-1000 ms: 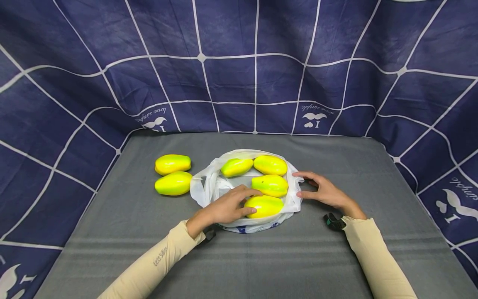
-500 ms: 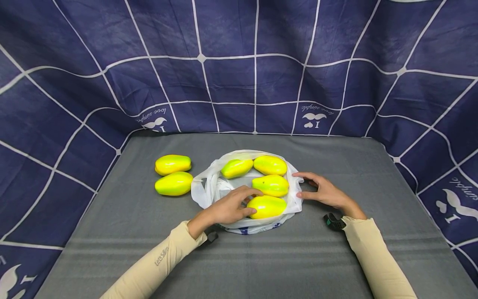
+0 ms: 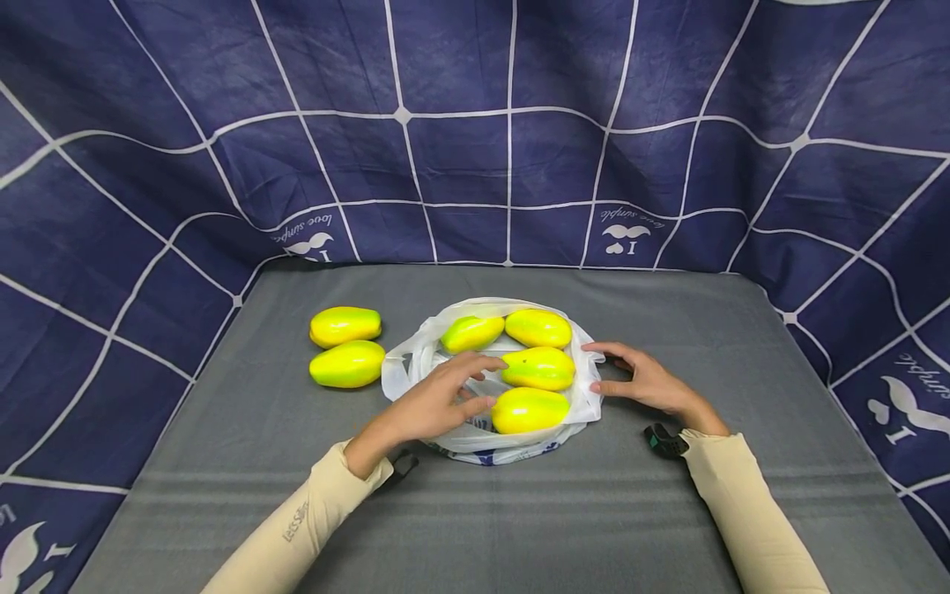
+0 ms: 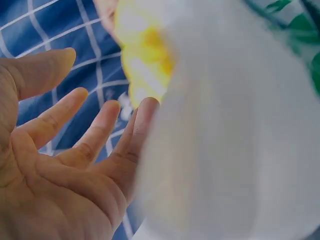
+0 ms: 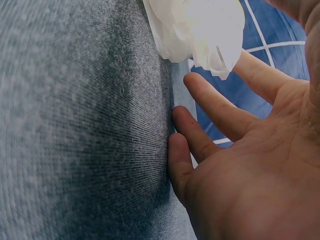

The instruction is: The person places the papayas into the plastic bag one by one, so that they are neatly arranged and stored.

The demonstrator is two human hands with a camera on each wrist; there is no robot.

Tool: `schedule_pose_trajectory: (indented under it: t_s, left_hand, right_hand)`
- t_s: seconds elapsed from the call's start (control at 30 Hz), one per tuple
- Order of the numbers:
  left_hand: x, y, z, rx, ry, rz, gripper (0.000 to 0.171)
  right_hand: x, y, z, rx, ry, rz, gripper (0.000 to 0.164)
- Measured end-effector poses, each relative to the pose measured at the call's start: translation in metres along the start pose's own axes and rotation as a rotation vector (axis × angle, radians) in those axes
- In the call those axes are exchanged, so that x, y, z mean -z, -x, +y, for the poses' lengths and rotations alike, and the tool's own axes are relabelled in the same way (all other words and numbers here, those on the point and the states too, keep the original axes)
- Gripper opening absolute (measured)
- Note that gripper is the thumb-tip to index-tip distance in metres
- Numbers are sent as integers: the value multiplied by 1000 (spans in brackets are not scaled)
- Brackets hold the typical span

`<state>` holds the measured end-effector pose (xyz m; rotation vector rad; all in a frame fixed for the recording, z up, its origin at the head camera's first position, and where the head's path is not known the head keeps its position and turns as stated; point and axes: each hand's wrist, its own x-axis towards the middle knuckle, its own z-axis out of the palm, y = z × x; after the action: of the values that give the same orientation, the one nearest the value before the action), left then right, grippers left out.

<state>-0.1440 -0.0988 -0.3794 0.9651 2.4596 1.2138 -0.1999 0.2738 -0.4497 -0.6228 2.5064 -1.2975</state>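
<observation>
A white plastic bag [image 3: 404, 375] lies on the table with its mouth spread wide. Inside are several yellow-green papayas; the nearest papaya [image 3: 530, 411] sits at the front right, below another papaya [image 3: 538, 368]. My left hand [image 3: 430, 404] hovers over the bag's left part, fingers spread and holding nothing, its fingertips just left of these two. In the left wrist view the left palm [image 4: 65, 190] faces the camera beside the blurred bag. At the bag's right edge, my right hand [image 3: 653, 384] touches the plastic with extended fingers [image 5: 220, 107].
Two more papayas lie left of the bag, a rear papaya [image 3: 345, 327] and a front papaya [image 3: 346, 364]. The grey cloth-covered table [image 3: 557, 528] meets a blue gridded curtain [image 3: 460, 157] at the back and sides.
My left hand has let go of the nearest papaya and drawn back to the left. That papaya has shifted slightly right. The right hand stays in place.
</observation>
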Motion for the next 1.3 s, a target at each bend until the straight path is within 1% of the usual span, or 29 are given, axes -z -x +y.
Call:
schedule_pose_trajectory:
  t_s: [0.13,0.27,0.33,0.47,0.6,0.73,0.87,1.07,1.17,1.3]
  left_hand:
    - [18,12,5,-20,-21,129,47]
    - [39,27,8,5,-25,245,43]
    - [50,36,7,27,-38,295,43]
    - [72,57,-4,53,-84,388,43]
    - [85,75,-22,66,-174,447,43]
    - [94,87,-40,80,-241,466,49]
    - [99,94,-55,110,-244,444,49]
    - [101,94,-78,124,-182,383,46]
    - [101,94,-87,131,-172,369,45]
    - [101,92,-96,137,-174,365,45]
  right_hand:
    - [1,0,0,1,2,4,66]
    - [1,0,1,-1,5,5,66]
    - [2,0,1,-1,9,6,66]
    - [1,0,2,1,17,8,66]
    - [0,0,3,5,10,11,65]
    - [1,0,4,3,3,13,65]
    - [0,0,5,-5,-1,6,66]
    - [-1,0,5,-9,-2,10,66]
    - [-2,0,4,-9,-8,10,66]
    - [-2,0,3,-7,-10,8,66]
